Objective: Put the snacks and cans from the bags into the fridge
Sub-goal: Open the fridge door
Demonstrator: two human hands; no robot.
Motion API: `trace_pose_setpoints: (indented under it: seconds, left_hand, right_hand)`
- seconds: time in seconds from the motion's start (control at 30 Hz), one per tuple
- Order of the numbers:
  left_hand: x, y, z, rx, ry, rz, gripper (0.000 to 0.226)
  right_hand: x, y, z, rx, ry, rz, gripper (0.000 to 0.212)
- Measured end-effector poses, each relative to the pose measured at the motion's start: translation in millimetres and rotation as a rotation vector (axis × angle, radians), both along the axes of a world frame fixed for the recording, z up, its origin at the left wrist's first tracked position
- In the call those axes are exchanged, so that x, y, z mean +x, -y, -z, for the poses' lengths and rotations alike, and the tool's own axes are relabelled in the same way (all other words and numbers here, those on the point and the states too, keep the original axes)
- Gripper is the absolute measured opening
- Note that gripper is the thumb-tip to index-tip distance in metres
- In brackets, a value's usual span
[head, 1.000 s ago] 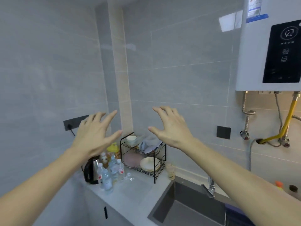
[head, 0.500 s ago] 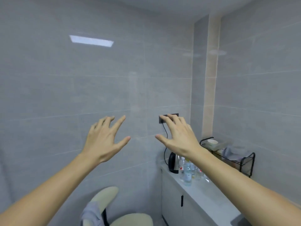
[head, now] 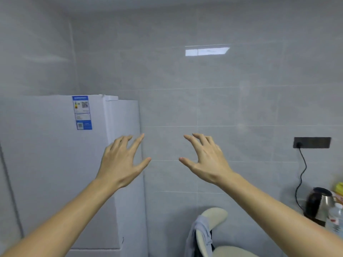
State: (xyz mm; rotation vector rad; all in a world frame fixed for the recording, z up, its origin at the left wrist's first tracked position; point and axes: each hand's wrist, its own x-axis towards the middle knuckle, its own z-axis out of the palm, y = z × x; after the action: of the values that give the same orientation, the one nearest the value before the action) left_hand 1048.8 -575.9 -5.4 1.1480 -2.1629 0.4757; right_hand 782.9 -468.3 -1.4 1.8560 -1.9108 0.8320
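A white fridge (head: 55, 164) stands at the left with its door closed and a blue energy label (head: 82, 112) near the top. My left hand (head: 120, 160) is raised in front of the fridge's right edge, fingers spread, holding nothing. My right hand (head: 206, 160) is raised beside it before the grey tiled wall, fingers spread and slightly bent, also empty. No bags, snacks or cans are in view.
A cream chair (head: 211, 230) with a cloth draped over its back stands at the bottom centre. At the right edge sit a black and steel kettle (head: 319, 203) and a water bottle (head: 336, 216), below a black wall socket (head: 311, 142).
The view has swung left from the sink and counter to the fridge. Both hands stay raised and empty in front of me.
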Motion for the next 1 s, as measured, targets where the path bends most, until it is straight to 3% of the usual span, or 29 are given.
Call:
trace_pose_setpoints:
  seconds: [0.3, 1.0]
  left_hand:
    - [146, 34, 15, 0.034, -0.107, -0.258, 0.085]
    - [348, 193, 36, 0.046, -0.144, -0.702, 0.085]
  right_hand:
    - [138, 97, -2, 0.017, -0.026, -0.288, 0.076]
    - [386, 348, -10, -0.103, -0.162, -0.864, 0.075]
